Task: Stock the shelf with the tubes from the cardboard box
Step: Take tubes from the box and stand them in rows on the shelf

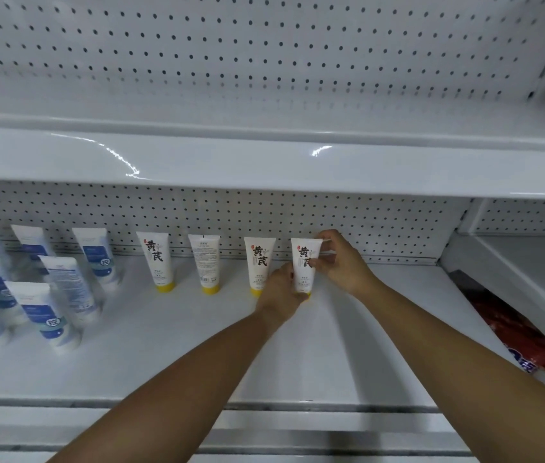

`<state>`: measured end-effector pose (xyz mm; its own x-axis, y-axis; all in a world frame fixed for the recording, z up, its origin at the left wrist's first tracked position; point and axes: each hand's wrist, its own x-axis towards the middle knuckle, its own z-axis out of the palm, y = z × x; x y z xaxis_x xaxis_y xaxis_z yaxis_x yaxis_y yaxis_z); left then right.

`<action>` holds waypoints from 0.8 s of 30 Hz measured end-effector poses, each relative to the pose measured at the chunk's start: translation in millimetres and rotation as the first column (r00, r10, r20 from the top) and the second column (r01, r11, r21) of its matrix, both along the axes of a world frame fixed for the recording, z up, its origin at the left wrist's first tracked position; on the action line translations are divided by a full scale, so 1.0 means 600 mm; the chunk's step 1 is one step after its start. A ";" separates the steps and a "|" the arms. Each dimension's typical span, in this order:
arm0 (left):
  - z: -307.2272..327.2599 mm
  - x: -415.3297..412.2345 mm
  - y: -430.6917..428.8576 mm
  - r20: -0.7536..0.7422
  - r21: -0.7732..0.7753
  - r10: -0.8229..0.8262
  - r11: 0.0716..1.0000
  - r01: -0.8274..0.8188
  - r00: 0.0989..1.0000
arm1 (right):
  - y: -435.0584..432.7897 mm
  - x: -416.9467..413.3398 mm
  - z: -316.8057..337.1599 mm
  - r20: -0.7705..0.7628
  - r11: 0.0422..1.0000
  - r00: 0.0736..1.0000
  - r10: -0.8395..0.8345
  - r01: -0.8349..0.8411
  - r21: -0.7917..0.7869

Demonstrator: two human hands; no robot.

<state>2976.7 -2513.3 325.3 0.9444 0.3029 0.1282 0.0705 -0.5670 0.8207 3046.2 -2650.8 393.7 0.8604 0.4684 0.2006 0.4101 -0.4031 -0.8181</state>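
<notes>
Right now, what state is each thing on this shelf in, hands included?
Held tube: upright, label facing out, gripped by both hands.
Left hand: curled round the tube's lower end.
Right hand: pinching the tube's top edge.
Yellow-capped tubes: three standing on their caps; the middle one shows its back.
Blue tubes: standing on their caps, blurred.

One head-worn view, facing the shelf [164, 362] head-on, tipped slightly down. Near; shelving fills the frame
</notes>
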 end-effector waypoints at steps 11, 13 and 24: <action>0.044 -0.058 -0.011 -0.158 0.379 0.080 0.925 -0.014 0.984 | -0.087 -0.042 -0.006 0.226 0.822 0.970 0.094 0.053 -0.567; 0.054 -0.071 -0.011 -0.181 0.485 0.054 0.873 0.042 0.982 | -0.101 -0.050 -0.006 0.265 0.783 0.954 0.138 0.059 -0.619; 0.106 -0.192 0.064 -0.226 0.751 0.172 0.657 0.059 0.959 | -0.074 -0.104 0.022 0.303 0.684 0.874 0.381 -0.046 -0.728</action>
